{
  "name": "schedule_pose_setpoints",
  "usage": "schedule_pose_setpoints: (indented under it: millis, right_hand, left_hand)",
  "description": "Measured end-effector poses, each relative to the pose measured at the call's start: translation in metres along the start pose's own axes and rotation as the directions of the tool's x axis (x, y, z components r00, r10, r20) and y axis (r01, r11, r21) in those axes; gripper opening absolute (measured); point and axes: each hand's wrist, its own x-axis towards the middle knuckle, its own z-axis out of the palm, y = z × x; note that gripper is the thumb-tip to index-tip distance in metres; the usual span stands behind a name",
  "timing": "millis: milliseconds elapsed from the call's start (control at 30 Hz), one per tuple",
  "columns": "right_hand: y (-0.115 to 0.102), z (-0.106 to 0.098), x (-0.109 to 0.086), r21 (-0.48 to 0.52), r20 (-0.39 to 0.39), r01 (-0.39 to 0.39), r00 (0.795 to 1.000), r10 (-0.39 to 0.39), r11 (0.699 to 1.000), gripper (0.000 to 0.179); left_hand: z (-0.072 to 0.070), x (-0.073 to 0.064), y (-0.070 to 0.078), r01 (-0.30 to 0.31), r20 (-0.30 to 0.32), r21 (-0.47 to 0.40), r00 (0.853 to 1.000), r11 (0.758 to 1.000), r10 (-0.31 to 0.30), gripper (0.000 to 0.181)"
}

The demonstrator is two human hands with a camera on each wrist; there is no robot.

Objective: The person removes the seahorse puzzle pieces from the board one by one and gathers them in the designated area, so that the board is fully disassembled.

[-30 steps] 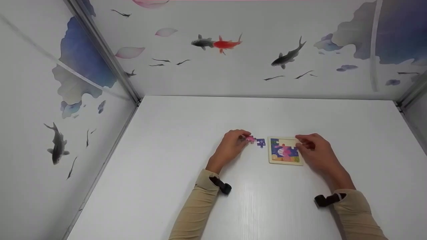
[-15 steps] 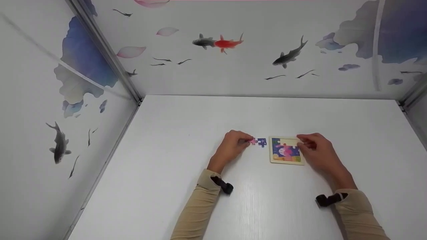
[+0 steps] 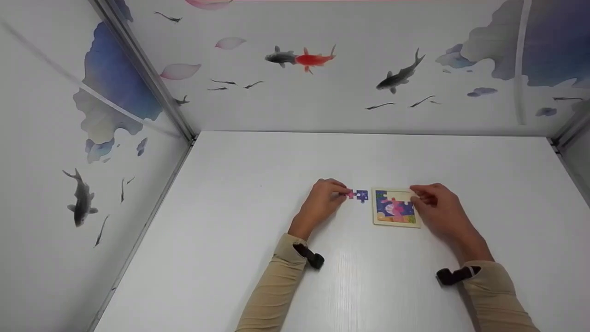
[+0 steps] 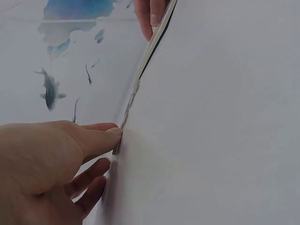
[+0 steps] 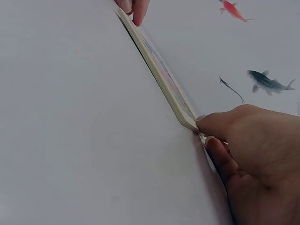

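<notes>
In the head view, my left hand pinches a pink puzzle piece between thumb and fingertips; the fingers cover part of it. A blue puzzle piece lies against its right side; whether the two interlock I cannot tell. Further right lies a square wooden puzzle tray, partly filled with a pink figure on blue, bare wood showing at its upper right. My right hand grips the tray's right edge. Seen from the right wrist, the thumb lies on the rim and a finger sits at the side.
Everything lies on a white table. Behind it stands a white wall with painted fish, and another panel rises on the left. Black wrist cameras are strapped over both sleeves.
My left hand has shifted slightly right and turned the pink piece, which now lies level with the blue piece. My right hand and the tray have stayed in place.
</notes>
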Motion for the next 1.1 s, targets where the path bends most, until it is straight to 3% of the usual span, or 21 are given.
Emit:
schedule_pose_setpoints:
  millis: [367, 567, 833, 1100]
  right_hand:
    - [-0.0009, -0.0008, -0.0001, -0.008, 0.003, -0.007, 1.0, 0.007, 1.0, 0.045]
    - [-0.0014, -0.0008, -0.0007, -0.006, 0.006, -0.021, 1.0, 0.021, 1.0, 0.044]
    - [-0.0013, -0.0015, -0.0011, -0.007, 0.005, -0.02, 1.0, 0.02, 1.0, 0.045]
    - [-0.0007, 0.0002, -0.0013, 0.002, -0.008, 0.014, 1.0, -0.014, 1.0, 0.045]
  left_hand:
    - [-0.0033, -0.0012, 0.0009, 0.004, 0.025, -0.047, 1.0, 0.999, -0.003, 0.025]
    - [-0.0031, -0.001, 0.0001, -0.044, 0.003, -0.064, 0.999, 0.997, 0.044, 0.023]
    - [-0.0006, 0.0009, -0.0003, -0.073, -0.011, -0.017, 0.997, 0.997, 0.072, 0.024]
    - [-0.0021, -0.0005, 0.0019, -0.046, 0.002, -0.004, 0.999, 0.999, 0.046, 0.027]
